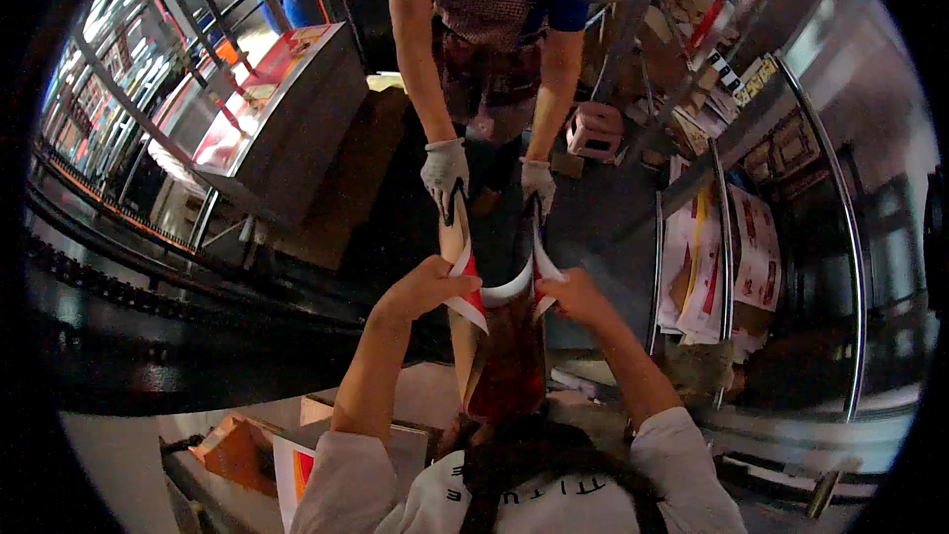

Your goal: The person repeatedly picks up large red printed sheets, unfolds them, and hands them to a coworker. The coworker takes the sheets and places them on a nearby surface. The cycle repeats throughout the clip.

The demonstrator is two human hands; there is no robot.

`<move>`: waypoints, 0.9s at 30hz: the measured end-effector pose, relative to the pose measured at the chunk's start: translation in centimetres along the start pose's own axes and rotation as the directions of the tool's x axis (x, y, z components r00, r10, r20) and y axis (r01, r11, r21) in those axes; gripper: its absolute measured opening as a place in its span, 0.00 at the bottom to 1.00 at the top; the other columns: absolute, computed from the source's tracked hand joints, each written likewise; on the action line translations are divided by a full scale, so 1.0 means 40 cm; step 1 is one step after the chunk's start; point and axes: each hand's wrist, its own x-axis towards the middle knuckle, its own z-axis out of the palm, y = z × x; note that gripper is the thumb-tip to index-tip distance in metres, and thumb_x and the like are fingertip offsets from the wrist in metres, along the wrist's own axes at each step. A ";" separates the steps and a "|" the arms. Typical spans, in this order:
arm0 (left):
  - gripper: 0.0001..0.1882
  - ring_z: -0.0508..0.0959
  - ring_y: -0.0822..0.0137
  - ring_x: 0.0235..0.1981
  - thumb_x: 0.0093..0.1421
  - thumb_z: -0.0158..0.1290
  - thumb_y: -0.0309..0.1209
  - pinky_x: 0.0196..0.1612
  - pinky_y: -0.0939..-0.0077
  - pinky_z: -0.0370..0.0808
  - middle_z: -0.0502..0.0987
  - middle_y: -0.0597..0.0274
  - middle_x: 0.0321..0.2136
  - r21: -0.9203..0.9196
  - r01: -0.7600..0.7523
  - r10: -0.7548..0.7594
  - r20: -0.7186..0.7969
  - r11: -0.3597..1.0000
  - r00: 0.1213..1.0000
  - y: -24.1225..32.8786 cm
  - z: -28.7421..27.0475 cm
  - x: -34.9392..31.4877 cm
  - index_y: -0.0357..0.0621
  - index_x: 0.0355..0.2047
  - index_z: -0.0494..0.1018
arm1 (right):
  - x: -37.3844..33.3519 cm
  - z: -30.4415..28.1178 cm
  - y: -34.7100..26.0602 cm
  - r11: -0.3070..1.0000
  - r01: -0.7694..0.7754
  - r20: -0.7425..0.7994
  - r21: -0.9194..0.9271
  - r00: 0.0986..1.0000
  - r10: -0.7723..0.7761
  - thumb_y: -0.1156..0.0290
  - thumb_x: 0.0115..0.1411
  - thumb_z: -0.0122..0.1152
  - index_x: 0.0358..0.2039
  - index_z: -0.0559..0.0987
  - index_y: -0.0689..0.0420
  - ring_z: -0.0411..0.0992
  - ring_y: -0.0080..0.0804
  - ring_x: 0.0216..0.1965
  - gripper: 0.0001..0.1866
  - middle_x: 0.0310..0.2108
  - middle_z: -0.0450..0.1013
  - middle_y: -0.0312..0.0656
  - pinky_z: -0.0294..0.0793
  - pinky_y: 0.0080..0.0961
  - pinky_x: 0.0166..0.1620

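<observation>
My left hand (423, 289) is closed, its thumb and fingers pinching a red-and-white corner of a bent printed sheet (508, 291). On the other side my right hand (577, 299) pinches the opposite red-and-white edge. Between my hands the sheet sags in a white curve. A tan board-like strip (461, 356) runs beside it on the left, and a dark reddish surface (506, 366) shows below. Facing me, a co-worker's gloved left hand (537, 180) and gloved right hand (445, 170) grip the far ends. Where the sheet's underside lies is hidden.
A tall pale stack (287, 109) with red-and-white sheets on top stands at the left. Dark machinery (198, 336) lies below it. Metal rails (856, 277) and a rack of printed sheets (722, 257) line the right. A pink stool (595, 131) stands beyond, near the co-worker.
</observation>
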 end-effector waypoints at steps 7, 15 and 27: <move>0.28 0.72 0.65 0.32 0.45 0.57 0.43 0.35 0.73 0.68 0.73 0.53 0.30 -0.002 0.030 -0.028 -0.420 1.000 0.907 0.063 -0.074 0.091 0.28 0.37 0.67 | 0.063 -0.105 -0.026 0.981 0.168 -0.107 -0.101 0.978 -0.179 0.56 0.50 0.51 0.22 0.76 0.62 0.69 0.30 0.16 0.19 0.14 0.70 0.41 0.65 0.28 0.22; 0.15 0.72 0.63 0.36 0.56 0.45 0.27 0.39 0.71 0.70 0.70 0.54 0.37 0.529 -0.540 0.744 -0.577 0.655 0.336 0.073 -0.043 -0.048 0.39 0.44 0.63 | 0.197 -0.031 0.127 0.872 0.349 -0.202 -0.342 0.880 -0.431 0.59 0.55 0.46 0.30 0.73 0.59 0.71 0.31 0.21 0.15 0.20 0.71 0.42 0.68 0.28 0.27; 0.03 0.66 0.69 0.19 0.53 0.45 0.30 0.28 0.70 0.69 0.69 0.59 0.23 0.981 -0.194 0.711 -0.130 -0.009 -0.691 0.128 0.513 -0.705 0.45 0.27 0.67 | -0.229 0.497 0.237 0.802 0.575 0.769 -0.161 0.582 -0.263 0.65 0.56 0.50 0.34 0.73 0.62 0.70 0.22 0.22 0.13 0.22 0.72 0.39 0.70 0.18 0.29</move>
